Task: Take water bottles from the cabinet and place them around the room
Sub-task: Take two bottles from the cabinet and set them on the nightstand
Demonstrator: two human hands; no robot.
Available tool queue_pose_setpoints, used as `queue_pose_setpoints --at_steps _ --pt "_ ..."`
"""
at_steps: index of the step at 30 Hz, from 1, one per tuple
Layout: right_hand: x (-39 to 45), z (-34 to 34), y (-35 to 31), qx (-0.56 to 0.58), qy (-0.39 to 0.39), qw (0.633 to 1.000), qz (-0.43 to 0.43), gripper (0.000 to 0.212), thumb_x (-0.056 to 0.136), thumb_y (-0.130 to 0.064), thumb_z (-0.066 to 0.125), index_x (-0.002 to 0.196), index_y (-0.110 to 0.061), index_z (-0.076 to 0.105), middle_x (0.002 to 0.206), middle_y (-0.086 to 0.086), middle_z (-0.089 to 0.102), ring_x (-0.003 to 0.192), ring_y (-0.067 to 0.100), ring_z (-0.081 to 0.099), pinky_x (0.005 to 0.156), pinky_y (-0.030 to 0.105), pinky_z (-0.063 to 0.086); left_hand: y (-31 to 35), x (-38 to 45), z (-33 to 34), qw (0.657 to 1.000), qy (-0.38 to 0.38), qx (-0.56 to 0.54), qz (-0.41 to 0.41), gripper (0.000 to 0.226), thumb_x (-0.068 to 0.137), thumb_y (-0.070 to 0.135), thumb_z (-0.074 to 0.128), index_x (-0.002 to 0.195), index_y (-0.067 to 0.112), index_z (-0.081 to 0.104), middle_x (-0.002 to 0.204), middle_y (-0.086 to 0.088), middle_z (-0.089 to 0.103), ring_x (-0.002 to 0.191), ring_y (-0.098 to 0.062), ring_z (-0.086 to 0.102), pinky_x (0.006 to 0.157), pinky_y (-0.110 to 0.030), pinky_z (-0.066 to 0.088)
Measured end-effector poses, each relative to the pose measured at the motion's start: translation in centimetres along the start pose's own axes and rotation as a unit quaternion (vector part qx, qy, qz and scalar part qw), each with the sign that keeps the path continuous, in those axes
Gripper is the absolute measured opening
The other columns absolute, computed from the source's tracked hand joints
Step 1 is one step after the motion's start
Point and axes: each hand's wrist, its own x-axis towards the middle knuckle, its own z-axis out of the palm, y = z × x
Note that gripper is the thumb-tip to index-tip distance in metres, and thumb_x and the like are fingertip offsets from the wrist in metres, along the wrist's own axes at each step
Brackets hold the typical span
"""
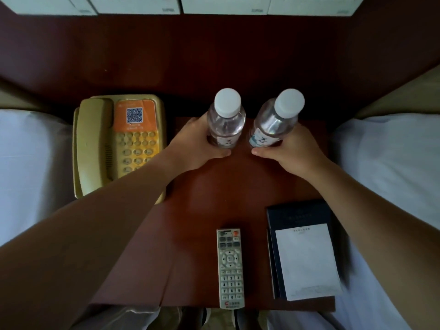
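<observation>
Two clear water bottles with white caps stand side by side at the back of a dark red wooden nightstand [209,186]. My left hand [192,144] is wrapped around the lower part of the left bottle [226,120]. My right hand [295,151] grips the base of the right bottle [276,120], which leans slightly to the right. Both bottles carry a white and blue label near the bottom. I cannot tell whether their bases touch the wood.
A beige telephone [119,144] with an orange card sits at the left of the nightstand. A grey remote control [230,267] and a dark folder with a white notepad [307,258] lie near the front edge. White beds [31,167] flank both sides.
</observation>
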Motion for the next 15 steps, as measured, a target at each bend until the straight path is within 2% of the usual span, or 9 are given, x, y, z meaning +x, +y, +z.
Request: queue_pose_setpoints --at_steps 2,3,5,8,11,15 --pt "0.6 -0.2 0.0 -0.009 -0.017 1.000 -0.004 0.065 0.069 -0.023 0.089 0.128 -0.017 0.063 0.119 -0.012 0.064 0.115 0.005 0.059 0.104 0.027 0.046 0.1 0.5 -0.3 1.000 -0.005 -0.010 -0.012 0.071 0.070 0.019 0.088 0.133 0.021 0.055 0.104 0.026 0.058 0.103 0.004 0.058 0.091 -0.003 0.040" --pt "0.8 -0.3 0.0 -0.008 -0.025 1.000 -0.001 0.064 0.068 -0.022 0.089 0.127 -0.018 0.063 0.119 -0.011 0.065 0.114 0.005 0.060 0.104 0.028 0.046 0.1 0.7 -0.4 1.000 -0.008 -0.014 -0.017 0.070 0.070 0.018 0.088 0.132 0.020 0.055 0.099 0.028 0.057 0.094 0.010 0.056 0.081 0.005 0.038" --pt "1.4 -0.6 0.0 -0.009 -0.034 0.999 0.007 0.063 0.069 -0.021 0.089 0.126 -0.021 0.063 0.116 -0.013 0.064 0.112 0.003 0.059 0.102 0.025 0.045 0.2 1.3 -0.5 0.999 -0.011 -0.026 -0.024 0.070 0.070 0.018 0.088 0.133 0.022 0.056 0.097 0.030 0.057 0.088 0.017 0.053 0.074 0.009 0.035" --pt "1.7 -0.5 -0.1 -0.013 -0.026 0.999 0.025 0.065 0.069 -0.024 0.089 0.128 -0.023 0.062 0.114 -0.016 0.062 0.111 0.002 0.056 0.096 0.021 0.042 0.1 1.7 -0.5 0.999 -0.005 -0.031 -0.033 0.072 0.070 0.018 0.088 0.133 0.023 0.056 0.100 0.028 0.060 0.092 0.013 0.057 0.075 0.005 0.038" --pt "1.7 -0.1 -0.1 -0.005 -0.009 0.999 0.030 0.066 0.070 -0.024 0.088 0.130 -0.021 0.062 0.115 -0.016 0.061 0.111 0.001 0.056 0.093 0.017 0.042 -0.1 2.0 -0.5 0.999 -0.003 -0.028 -0.039 0.073 0.068 0.019 0.088 0.134 0.023 0.056 0.108 0.020 0.062 0.103 -0.001 0.058 0.087 -0.010 0.040" --pt "2.0 -0.2 0.0 -0.010 -0.007 0.999 0.031 0.064 0.071 -0.021 0.088 0.130 -0.020 0.062 0.114 -0.017 0.060 0.110 0.000 0.055 0.084 0.004 0.036 -0.3 2.3 -0.6 0.998 -0.018 -0.031 -0.048 0.071 0.068 0.019 0.088 0.132 0.024 0.058 0.114 0.016 0.065 0.106 -0.002 0.059 0.093 -0.018 0.044"
